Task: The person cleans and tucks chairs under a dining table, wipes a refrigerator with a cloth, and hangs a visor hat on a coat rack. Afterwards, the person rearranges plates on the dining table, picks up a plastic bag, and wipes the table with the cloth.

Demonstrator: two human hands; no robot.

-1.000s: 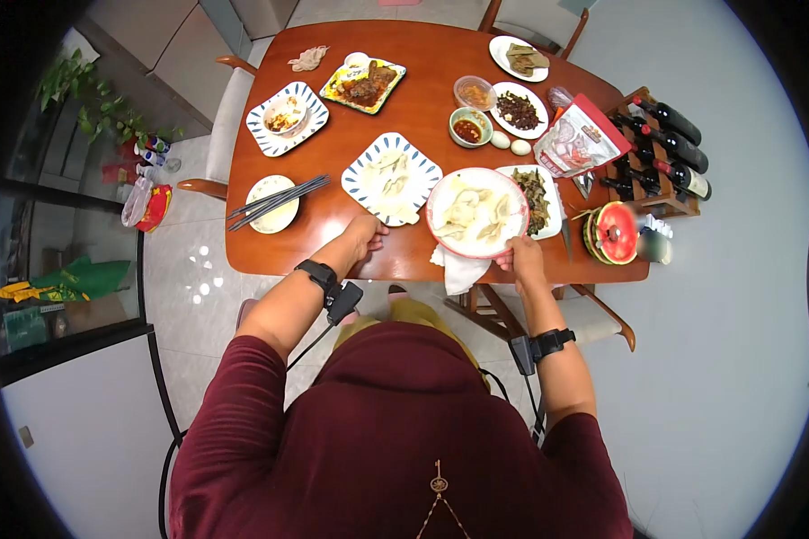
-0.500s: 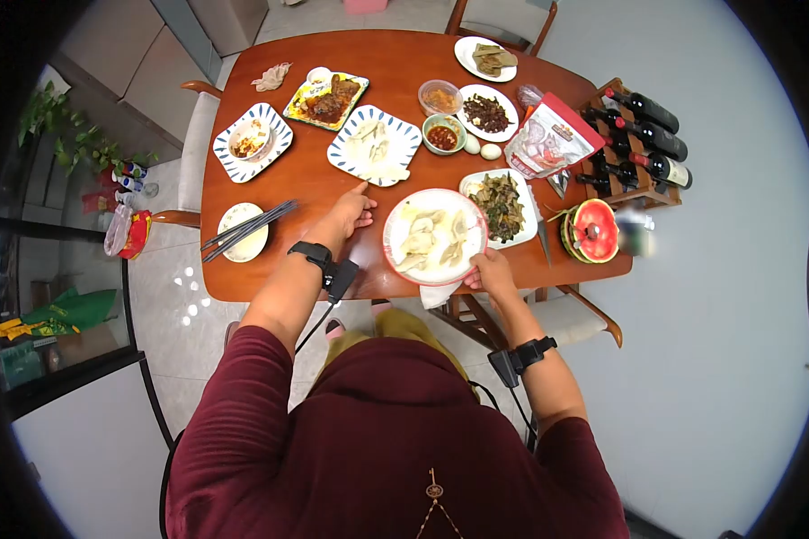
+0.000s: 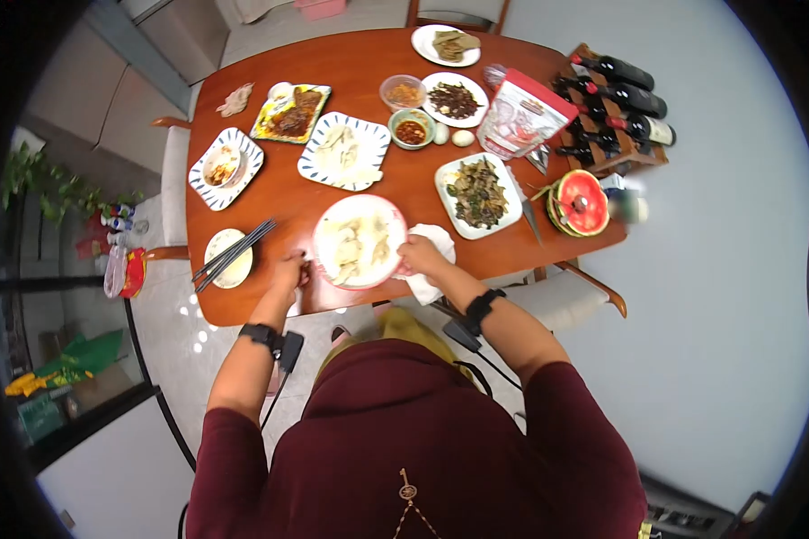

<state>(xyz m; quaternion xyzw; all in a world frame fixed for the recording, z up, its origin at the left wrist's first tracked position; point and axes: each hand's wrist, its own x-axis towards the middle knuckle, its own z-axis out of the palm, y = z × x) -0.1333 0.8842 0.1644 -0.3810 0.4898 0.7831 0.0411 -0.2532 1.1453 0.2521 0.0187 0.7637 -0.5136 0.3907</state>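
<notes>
My right hand (image 3: 420,255) grips the right rim of a round red-edged plate (image 3: 375,275) that holds dumplings. On the other side, my left hand (image 3: 289,271) is beside the plate's left edge, fingers slightly curled and apart, with nothing in them. A blue-striped plate (image 3: 311,163) with more dumplings lies just behind the round one. To the left of my left hand, dark chopsticks (image 3: 235,255) rest across a pale bowl (image 3: 234,275). A crumpled white cloth (image 3: 434,235) lies by my right hand.
The wooden table (image 3: 270,202) also bears a meat dish (image 3: 292,117), a plate of greens (image 3: 476,196), a red-and-white pouch (image 3: 526,112) and a watermelon-like container (image 3: 582,205). A wine rack (image 3: 625,162) with several bottles stands at the right; chairs surround the table.
The round plate has moved left in my right hand, away from the greens, baring the white cloth. My left hand has moved left and closer to the table's front edge. The view has shifted.
</notes>
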